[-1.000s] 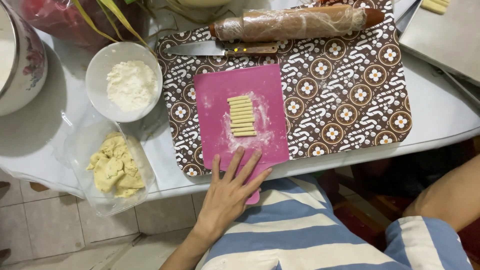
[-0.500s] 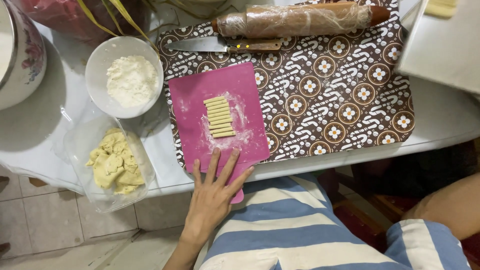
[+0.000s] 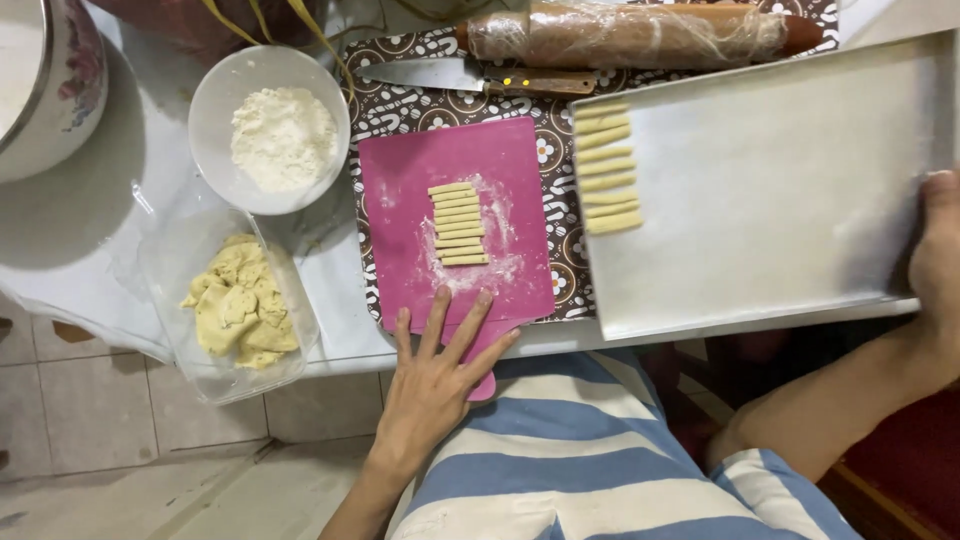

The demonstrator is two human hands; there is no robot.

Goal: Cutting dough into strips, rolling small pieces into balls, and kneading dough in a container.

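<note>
Patterned cloth is covering the table [image 3: 120,235], where the left hand [image 3: 435,375] is pressing splayed fingers on the pink board [image 3: 400,240] at the near edge while the right hand [image 3: 940,265], fingers clamped, is gripping the tray [image 3: 780,190], which could tip, spilling dough strips [image 3: 605,165].

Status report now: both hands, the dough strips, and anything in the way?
Left hand flat on pink board edge. Right hand grips metal tray. Dough strips on board, more on tray. Nothing between.

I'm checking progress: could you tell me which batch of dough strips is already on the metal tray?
The right-hand batch, lying along the baking tray's left edge.
</note>
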